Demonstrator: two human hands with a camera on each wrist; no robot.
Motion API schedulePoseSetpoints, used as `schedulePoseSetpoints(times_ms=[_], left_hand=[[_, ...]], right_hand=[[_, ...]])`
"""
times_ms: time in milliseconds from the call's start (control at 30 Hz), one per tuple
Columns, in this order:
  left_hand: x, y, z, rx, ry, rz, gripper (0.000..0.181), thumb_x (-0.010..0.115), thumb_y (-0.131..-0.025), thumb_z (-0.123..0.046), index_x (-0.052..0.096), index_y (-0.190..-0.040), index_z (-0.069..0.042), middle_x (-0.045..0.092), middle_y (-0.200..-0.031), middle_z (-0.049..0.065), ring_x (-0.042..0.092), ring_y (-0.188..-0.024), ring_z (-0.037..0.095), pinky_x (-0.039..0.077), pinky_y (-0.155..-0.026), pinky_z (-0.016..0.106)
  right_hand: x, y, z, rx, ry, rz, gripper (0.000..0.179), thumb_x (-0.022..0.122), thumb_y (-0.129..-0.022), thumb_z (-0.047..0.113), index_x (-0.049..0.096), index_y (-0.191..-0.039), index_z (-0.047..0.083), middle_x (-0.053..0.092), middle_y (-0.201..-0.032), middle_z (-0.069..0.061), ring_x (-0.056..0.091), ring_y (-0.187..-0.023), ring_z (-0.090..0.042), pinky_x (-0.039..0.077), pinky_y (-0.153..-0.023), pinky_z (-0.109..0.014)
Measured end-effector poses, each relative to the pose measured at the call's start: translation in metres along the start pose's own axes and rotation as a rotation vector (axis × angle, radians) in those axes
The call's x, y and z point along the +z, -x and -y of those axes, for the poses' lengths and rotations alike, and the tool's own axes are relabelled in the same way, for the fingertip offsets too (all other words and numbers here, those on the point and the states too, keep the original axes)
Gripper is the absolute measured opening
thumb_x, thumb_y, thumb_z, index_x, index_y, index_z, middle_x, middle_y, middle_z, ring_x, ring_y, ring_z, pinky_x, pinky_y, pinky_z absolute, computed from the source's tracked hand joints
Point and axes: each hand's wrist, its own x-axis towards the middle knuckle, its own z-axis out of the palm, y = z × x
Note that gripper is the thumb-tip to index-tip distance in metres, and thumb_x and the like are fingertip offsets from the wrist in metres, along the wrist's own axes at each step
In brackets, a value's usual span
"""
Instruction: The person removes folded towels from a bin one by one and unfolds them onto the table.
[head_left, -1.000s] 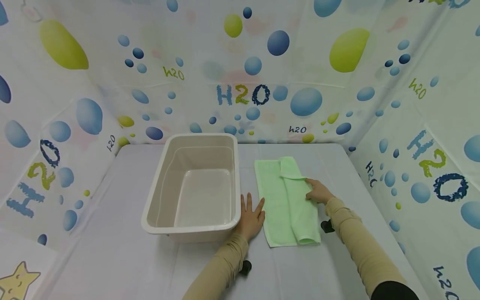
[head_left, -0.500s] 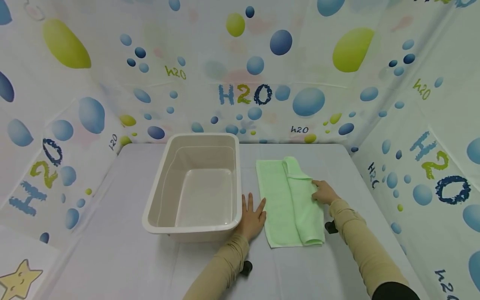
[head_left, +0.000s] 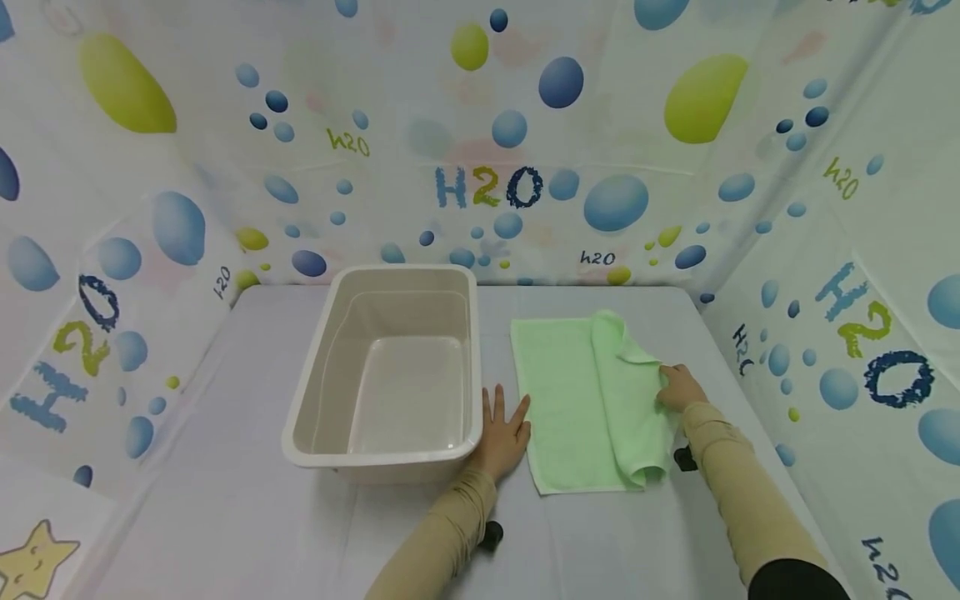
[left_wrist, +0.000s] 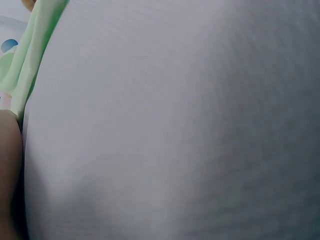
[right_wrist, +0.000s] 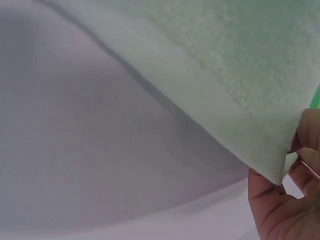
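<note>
A light green towel [head_left: 562, 400] lies on the table right of the beige basin, its right part folded over in a loose roll. My right hand [head_left: 682, 388] pinches the towel's edge at its right side; in the right wrist view the thumb and fingers [right_wrist: 270, 200] grip a corner of the green cloth [right_wrist: 240, 65]. My left hand [head_left: 501, 437] lies flat with spread fingers between basin and towel, its thumb at the towel's left edge. In the left wrist view only part of that hand [left_wrist: 7, 165] shows, beside the towel [left_wrist: 35, 50].
The empty beige basin [head_left: 307, 433] stands left of the left hand, close against its fingers. White cloth covers the table [head_left: 225, 500]. Curtains with blue and green spots and H2O lettering [head_left: 487, 187] hang at the back and both sides.
My right hand has moved to the right, drawing the towel's folded edge with it, so more of the flat layer shows. The left hand and basin have stayed in place.
</note>
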Motion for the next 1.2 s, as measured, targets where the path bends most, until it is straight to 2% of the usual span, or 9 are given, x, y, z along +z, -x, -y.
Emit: schedulePoseSetpoints(times_ms=[167, 267, 433, 667, 800, 867, 1033, 1133, 1200], left_hand=[[-0.002, 0.0, -0.001, 0.002, 0.005, -0.006, 0.044, 0.035, -0.092, -0.032, 0.035, -0.135, -0.023, 0.014, -0.143, 0.026, 0.002, -0.131, 0.048, 0.007, -0.106, 0.056], [-0.002, 0.0, -0.002, -0.008, 0.014, 0.007, 0.044, 0.035, -0.092, -0.034, 0.034, -0.135, -0.024, 0.013, -0.144, 0.025, 0.001, -0.131, 0.047, 0.006, -0.106, 0.056], [0.001, -0.001, -0.002, -0.016, -0.012, 0.027, 0.045, 0.032, -0.093, -0.036, 0.031, -0.136, -0.027, 0.012, -0.145, 0.024, 0.0, -0.132, 0.047, 0.006, -0.106, 0.056], [0.002, 0.0, 0.0, -0.028, -0.021, 0.033, 0.045, 0.033, -0.093, -0.036, 0.031, -0.136, -0.027, 0.01, -0.145, 0.023, -0.002, -0.132, 0.047, 0.004, -0.106, 0.055], [0.004, 0.0, 0.0, -0.026, -0.035, 0.053, 0.045, 0.029, -0.093, -0.037, 0.028, -0.137, -0.028, 0.008, -0.146, 0.023, -0.005, -0.132, 0.046, 0.003, -0.107, 0.055], [0.005, 0.0, 0.0, -0.029, -0.051, 0.058, 0.045, 0.028, -0.093, -0.038, 0.026, -0.137, -0.029, 0.007, -0.146, 0.022, -0.005, -0.132, 0.045, 0.002, -0.107, 0.054], [0.005, -0.001, -0.001, -0.02, -0.072, 0.037, 0.045, 0.029, -0.093, -0.038, 0.028, -0.137, -0.029, 0.01, -0.146, 0.023, -0.002, -0.132, 0.046, 0.004, -0.107, 0.054], [0.004, -0.001, 0.0, -0.022, -0.076, 0.03, 0.045, 0.03, -0.093, -0.037, 0.029, -0.137, -0.029, 0.011, -0.145, 0.023, 0.0, -0.132, 0.047, 0.005, -0.107, 0.054], [0.004, -0.001, 0.0, -0.021, -0.081, 0.027, 0.045, 0.031, -0.093, -0.037, 0.029, -0.136, -0.029, 0.012, -0.145, 0.023, 0.001, -0.132, 0.047, 0.005, -0.107, 0.054]], right_hand=[[-0.005, 0.003, -0.007, 0.0, 0.042, 0.0, 0.057, 0.043, -0.078, 0.005, 0.026, -0.13, -0.013, 0.026, -0.126, -0.037, 0.032, -0.112, -0.052, 0.033, -0.093, -0.057], [-0.007, 0.005, -0.012, -0.002, 0.103, -0.012, 0.055, 0.044, -0.08, 0.005, 0.027, -0.13, -0.013, 0.027, -0.125, -0.037, 0.034, -0.111, -0.052, 0.034, -0.092, -0.056], [-0.01, 0.009, -0.02, -0.008, 0.192, -0.07, 0.046, 0.043, -0.083, 0.003, 0.033, -0.126, -0.012, 0.03, -0.123, -0.036, 0.042, -0.099, -0.055, 0.039, -0.082, -0.057], [-0.012, 0.014, -0.03, 0.011, 0.218, -0.153, 0.036, 0.04, -0.085, -0.001, 0.041, -0.119, -0.011, 0.032, -0.121, -0.033, 0.043, -0.09, -0.055, 0.042, -0.072, -0.056], [-0.013, 0.021, -0.033, 0.021, 0.214, -0.179, 0.032, 0.033, -0.086, -0.002, 0.044, -0.115, -0.013, 0.033, -0.118, -0.033, 0.042, -0.09, -0.056, 0.041, -0.072, -0.056], [-0.012, 0.022, -0.037, 0.024, 0.215, -0.186, 0.033, 0.035, -0.085, -0.002, 0.044, -0.114, -0.013, 0.035, -0.115, -0.035, 0.043, -0.088, -0.056, 0.04, -0.072, -0.056], [-0.009, 0.016, -0.048, 0.064, 0.149, -0.165, 0.038, 0.036, -0.084, 0.004, 0.04, -0.119, -0.011, 0.035, -0.112, -0.041, 0.043, -0.086, -0.055, 0.04, -0.07, -0.055], [-0.012, 0.013, -0.053, 0.092, 0.019, -0.13, 0.041, 0.035, -0.083, 0.007, 0.039, -0.121, -0.008, 0.038, -0.11, -0.041, 0.045, -0.079, -0.048, 0.041, -0.065, -0.049], [-0.015, 0.011, -0.055, 0.095, -0.064, -0.108, 0.041, 0.035, -0.083, 0.009, 0.041, -0.121, -0.007, 0.039, -0.11, -0.041, 0.046, -0.08, -0.045, 0.041, -0.066, -0.045]])
